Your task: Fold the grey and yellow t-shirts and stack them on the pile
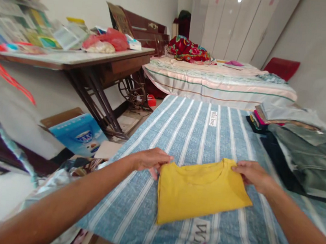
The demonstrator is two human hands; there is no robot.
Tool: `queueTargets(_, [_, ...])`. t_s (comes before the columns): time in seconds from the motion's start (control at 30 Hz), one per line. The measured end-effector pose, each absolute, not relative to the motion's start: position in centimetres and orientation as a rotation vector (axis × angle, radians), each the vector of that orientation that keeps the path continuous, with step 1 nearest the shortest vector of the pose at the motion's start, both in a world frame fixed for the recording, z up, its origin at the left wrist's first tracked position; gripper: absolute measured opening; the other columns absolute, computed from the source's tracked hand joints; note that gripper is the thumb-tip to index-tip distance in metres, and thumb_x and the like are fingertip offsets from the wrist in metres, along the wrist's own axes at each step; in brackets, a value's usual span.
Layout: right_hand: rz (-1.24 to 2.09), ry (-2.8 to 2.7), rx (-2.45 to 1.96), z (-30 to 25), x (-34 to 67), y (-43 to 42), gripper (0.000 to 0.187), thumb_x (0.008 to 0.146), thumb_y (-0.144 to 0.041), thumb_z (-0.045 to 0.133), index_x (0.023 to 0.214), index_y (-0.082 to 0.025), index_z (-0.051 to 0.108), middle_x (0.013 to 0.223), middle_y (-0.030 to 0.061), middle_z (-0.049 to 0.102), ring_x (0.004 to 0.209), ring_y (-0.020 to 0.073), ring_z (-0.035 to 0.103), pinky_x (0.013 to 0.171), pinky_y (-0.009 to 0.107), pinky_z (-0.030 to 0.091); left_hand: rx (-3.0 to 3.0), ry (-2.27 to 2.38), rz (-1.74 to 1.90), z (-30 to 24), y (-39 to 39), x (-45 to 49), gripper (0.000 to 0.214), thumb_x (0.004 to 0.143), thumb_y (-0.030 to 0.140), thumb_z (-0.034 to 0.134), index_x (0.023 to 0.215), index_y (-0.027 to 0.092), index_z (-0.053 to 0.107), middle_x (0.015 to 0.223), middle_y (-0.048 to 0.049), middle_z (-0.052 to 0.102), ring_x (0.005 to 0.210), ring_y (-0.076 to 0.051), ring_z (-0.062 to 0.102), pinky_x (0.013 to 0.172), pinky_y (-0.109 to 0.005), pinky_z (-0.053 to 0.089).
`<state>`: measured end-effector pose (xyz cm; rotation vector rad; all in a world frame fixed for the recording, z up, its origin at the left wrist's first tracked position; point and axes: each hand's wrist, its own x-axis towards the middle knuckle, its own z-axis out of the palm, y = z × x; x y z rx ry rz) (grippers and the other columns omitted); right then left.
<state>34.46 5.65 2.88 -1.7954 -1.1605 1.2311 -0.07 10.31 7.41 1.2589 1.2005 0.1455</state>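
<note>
A yellow T-shirt (198, 193), folded into a rough rectangle with its round neckline at the far side, is on or just above a blue-and-white striped cloth (175, 139). My left hand (152, 161) pinches the shirt's far left corner between thumb and fingers. At the far right corner, beside the collar, my right hand (251, 174) grips the fabric the same way. The shirt's near edge slants, lower at the left. Its underside is hidden.
Folded clothes (311, 148) are piled at the right, grey-green garments among them. A cluttered sewing-machine table (123, 59) stands at the left, with a blue box (81, 133) below. Beyond lies a bed (221, 83) with a red floral cover (186, 49).
</note>
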Motion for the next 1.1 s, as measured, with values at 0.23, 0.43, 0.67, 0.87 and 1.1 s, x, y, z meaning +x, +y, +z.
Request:
queueTargets(0.23, [1.094,-1.236,-1.913,0.5,34.4,6.1,0.019,0.065,-0.036,0.060,0.069,-0.018,0.062,0.058,0.0003,0.062,0.050,0.0130,0.054,0.045,0.024,0.036,1.394,1.610,0.487,5.5,6.8,-0.8,0.025,0.063,0.040,0.062,0.072,0.017,0.057,0.061,0.0011,0.060,0.064,-0.017,0.060,0.048,-0.022,0.044])
queueTargets(0.43, [0.648,-1.556,-2.172,-0.3,35.0,6.5,0.026,0.070,-0.042,0.057,0.079,-0.020,0.066,0.065,0.0021,0.065,0.061,0.0182,0.060,0.052,0.027,0.037,1.266,1.665,0.467,4.7,3.4,-1.0,0.019,0.067,0.036,0.058,0.066,0.018,0.053,0.049,0.0040,0.055,0.038,-0.010,0.049,0.036,-0.020,0.035])
queueTargets(0.67, [0.396,-1.681,-2.280,-0.8,34.8,6.3,0.032,0.075,-0.047,0.051,0.092,-0.024,0.065,0.069,0.0016,0.063,0.066,0.0190,0.058,0.056,0.028,0.037,1.158,1.615,0.616,3.2,2.7,0.4,0.021,0.064,0.034,0.063,0.067,0.018,0.050,0.045,0.0055,0.053,0.034,-0.008,0.046,0.033,-0.018,0.032])
queueTargets(0.87, [0.337,-1.676,-2.257,-0.8,34.4,6.0,0.030,0.076,-0.045,0.049,0.090,-0.024,0.065,0.069,0.0017,0.064,0.067,0.0192,0.058,0.056,0.027,0.035,1.166,1.615,0.699,3.3,3.1,1.0,0.013,0.062,0.026,0.059,0.060,0.017,0.050,0.042,0.0060,0.050,0.036,-0.007,0.045,0.036,-0.017,0.031])
queueTargets(1.1, [0.353,-1.651,-2.195,-0.4,34.1,6.0,0.024,0.077,-0.041,0.051,0.087,-0.023,0.065,0.066,0.0004,0.063,0.066,0.0177,0.058,0.058,0.026,0.036,1.146,1.545,0.745,3.8,2.9,0.6,0.020,0.060,0.032,0.063,0.068,0.016,0.055,0.052,0.0042,0.055,0.048,-0.008,0.048,0.042,-0.017,0.032])
